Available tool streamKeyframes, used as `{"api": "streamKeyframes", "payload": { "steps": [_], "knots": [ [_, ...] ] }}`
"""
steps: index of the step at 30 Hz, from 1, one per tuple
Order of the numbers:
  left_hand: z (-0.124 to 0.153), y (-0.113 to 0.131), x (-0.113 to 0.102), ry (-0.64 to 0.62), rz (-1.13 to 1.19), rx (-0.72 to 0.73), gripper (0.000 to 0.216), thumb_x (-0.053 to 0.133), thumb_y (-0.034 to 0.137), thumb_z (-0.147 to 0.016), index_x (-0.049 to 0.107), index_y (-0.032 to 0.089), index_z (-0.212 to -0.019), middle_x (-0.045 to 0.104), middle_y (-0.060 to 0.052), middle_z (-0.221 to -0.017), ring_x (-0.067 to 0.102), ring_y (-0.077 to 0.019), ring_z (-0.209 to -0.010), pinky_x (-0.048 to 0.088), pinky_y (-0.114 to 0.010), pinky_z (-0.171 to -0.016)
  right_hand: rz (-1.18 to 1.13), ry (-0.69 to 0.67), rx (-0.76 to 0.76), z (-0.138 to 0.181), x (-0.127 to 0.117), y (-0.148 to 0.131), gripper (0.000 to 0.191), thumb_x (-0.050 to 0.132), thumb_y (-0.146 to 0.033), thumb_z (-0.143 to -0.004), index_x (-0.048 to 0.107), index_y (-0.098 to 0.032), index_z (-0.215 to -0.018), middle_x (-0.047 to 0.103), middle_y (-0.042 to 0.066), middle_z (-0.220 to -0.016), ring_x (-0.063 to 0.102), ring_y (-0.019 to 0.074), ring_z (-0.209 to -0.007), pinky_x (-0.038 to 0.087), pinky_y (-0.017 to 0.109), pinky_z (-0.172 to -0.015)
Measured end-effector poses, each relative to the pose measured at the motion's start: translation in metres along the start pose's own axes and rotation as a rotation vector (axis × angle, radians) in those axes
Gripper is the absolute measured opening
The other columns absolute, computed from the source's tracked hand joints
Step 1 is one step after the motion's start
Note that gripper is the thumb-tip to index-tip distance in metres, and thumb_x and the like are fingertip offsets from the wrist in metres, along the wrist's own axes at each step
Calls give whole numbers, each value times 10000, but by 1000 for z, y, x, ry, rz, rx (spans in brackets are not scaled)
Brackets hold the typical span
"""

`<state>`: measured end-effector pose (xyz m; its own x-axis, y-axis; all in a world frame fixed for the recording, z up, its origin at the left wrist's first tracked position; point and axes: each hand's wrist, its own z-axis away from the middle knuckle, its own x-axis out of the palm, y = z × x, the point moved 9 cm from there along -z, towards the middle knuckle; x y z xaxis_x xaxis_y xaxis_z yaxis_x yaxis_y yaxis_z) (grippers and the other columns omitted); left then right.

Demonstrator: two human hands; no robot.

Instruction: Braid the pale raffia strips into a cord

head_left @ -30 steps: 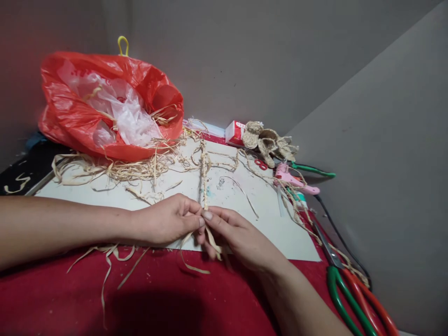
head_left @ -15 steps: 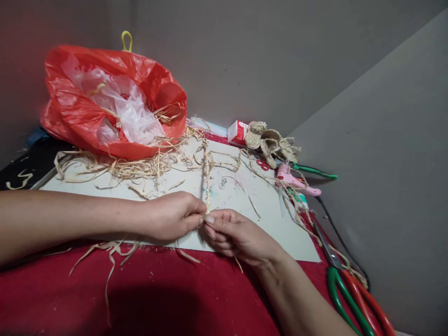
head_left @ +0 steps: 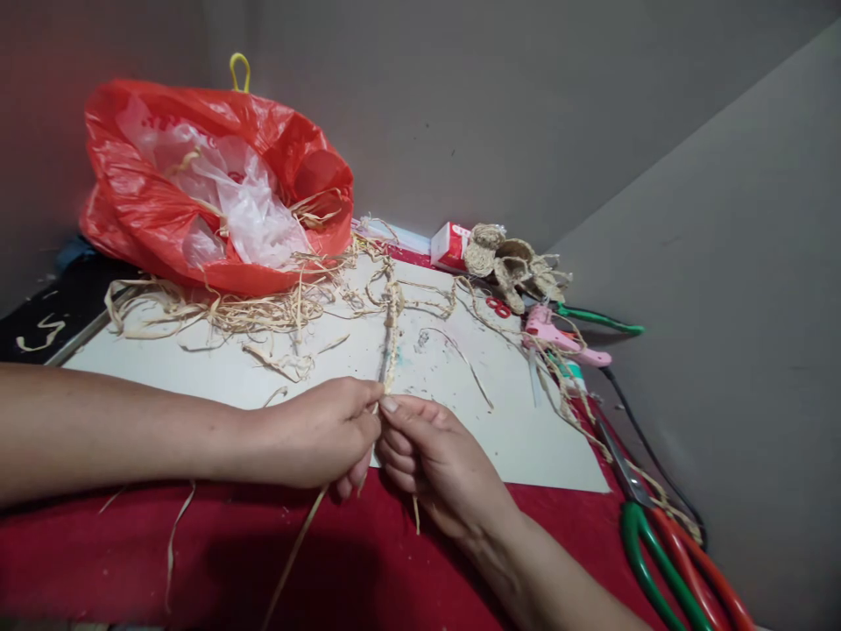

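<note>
A thin braid of pale plant fibre (head_left: 392,337) stretches from the far side of the white board (head_left: 453,429) toward me. At its near end my left hand (head_left: 338,431) is closed on the strands, thumb and fingers pinched together. Touching it from the right, my right hand (head_left: 430,451) pinches the same end between thumb and forefinger. A long loose strand (head_left: 299,548) hangs below my left hand, and a short tail (head_left: 416,515) pokes out under my right. The exact grip point is partly hidden by the fingers.
A red plastic bag (head_left: 131,219) sits at the back left, with loose fibre strands (head_left: 243,315) before it. To the right lie a pink glue gun (head_left: 558,337), woven fibre pieces (head_left: 505,258), a red-and-white box (head_left: 449,245) and large scissors (head_left: 667,552) on red cloth (head_left: 216,561).
My left hand has turned, its fingers now curling lower beneath the braid end, and a long strand now trails below it. My right hand still pinches the end.
</note>
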<state>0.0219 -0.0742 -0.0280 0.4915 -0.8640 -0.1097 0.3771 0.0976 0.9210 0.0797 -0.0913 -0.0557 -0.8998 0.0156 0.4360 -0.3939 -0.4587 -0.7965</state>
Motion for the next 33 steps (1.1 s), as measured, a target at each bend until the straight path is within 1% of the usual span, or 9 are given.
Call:
{"api": "streamKeyframes", "payload": {
  "steps": [12,16,20,22,23,25,27,29,33],
  "knots": [
    [0,3,-4,131,-130,118,89,369,206,-828,448,184,-862,574,25,-547,550,-125,-479,428,-211,-473,42,115,-117,1,-4,1,380,639,-380,-816,432,-173,-574,267,-109,-411,159,30,-368,134,167,-341],
    [0,9,-4,64,-104,111,104,449,218,-792,492,177,-878,544,46,-528,524,-105,-451,391,-184,-437,25,126,-135,-1,-6,-4,299,658,-367,-800,511,-160,-643,255,-122,-412,138,25,-365,129,155,-334],
    [-5,2,-9,-47,-33,-25,219,441,367,-822,528,170,-784,509,39,-483,504,-120,-404,387,-214,-414,-14,78,-138,-2,-5,-16,273,674,-347,-787,527,-156,-659,263,-118,-427,152,23,-373,142,146,-339],
    [-9,8,-23,38,-40,18,286,425,394,-830,526,165,-692,512,25,-496,489,-113,-417,394,-227,-445,-19,32,-108,0,-4,-19,290,679,-348,-783,512,-156,-645,255,-118,-434,145,18,-373,129,143,-339],
    [-10,15,-35,140,-61,95,276,433,376,-830,537,160,-692,529,18,-532,494,-109,-457,403,-227,-480,-18,7,-87,1,-3,-20,283,676,-351,-786,519,-154,-657,245,-121,-437,131,15,-371,114,141,-337],
    [-6,30,-57,363,-118,265,195,466,313,-822,575,155,-790,579,3,-665,519,-113,-588,418,-228,-572,-8,-38,-46,2,-2,-19,258,662,-358,-800,545,-150,-704,225,-128,-443,106,12,-368,88,142,-336],
    [-3,36,-62,444,-127,350,165,489,265,-811,585,154,-888,602,-9,-782,530,-125,-711,425,-236,-665,4,-67,-25,3,-1,-18,259,653,-361,-808,544,-148,-710,225,-127,-448,105,11,-367,82,144,-335],
    [-6,31,-51,359,-73,341,159,479,243,-815,580,151,-896,599,-9,-804,530,-129,-755,424,-245,-722,15,-94,-15,3,1,-17,265,655,-361,-808,538,-146,-705,226,-127,-448,108,10,-366,80,145,-338],
    [-9,21,-27,160,10,291,176,403,242,-852,522,159,-753,543,23,-683,494,-104,-661,411,-224,-677,37,-139,-2,2,7,-15,278,647,-371,-813,534,-144,-698,220,-130,-439,109,10,-362,81,148,-342]
  ]
}}
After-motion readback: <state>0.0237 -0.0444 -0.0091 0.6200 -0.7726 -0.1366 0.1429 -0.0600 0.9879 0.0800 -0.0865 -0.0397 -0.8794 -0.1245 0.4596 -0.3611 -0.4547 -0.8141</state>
